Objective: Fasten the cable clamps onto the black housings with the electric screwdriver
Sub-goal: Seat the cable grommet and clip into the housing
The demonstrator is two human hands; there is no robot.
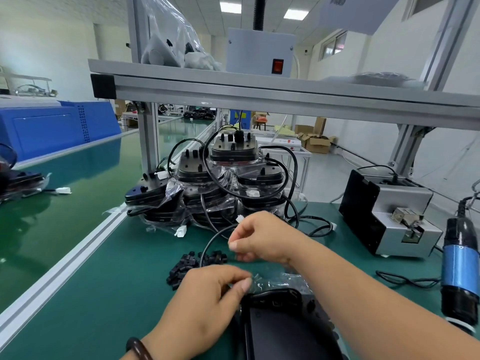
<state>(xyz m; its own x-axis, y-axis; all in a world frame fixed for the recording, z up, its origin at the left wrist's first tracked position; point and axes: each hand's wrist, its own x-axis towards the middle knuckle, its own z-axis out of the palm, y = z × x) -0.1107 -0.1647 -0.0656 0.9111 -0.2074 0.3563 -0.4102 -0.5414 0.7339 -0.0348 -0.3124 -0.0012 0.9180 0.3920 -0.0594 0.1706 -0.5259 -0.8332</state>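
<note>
Black housing (283, 333), left hand (205, 305), right hand (262, 237) pinching clear bag (281, 279)

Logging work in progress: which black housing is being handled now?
The nearest housing, lying alone closest to the person; the left hand pinches its clear bag. The other housings sit stacked farther back, untouched.

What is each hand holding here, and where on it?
Both pinch the clear bag over the black housing: left hand at its near-left edge, right hand apparently at its far end. The screwdriver is untouched.
</note>
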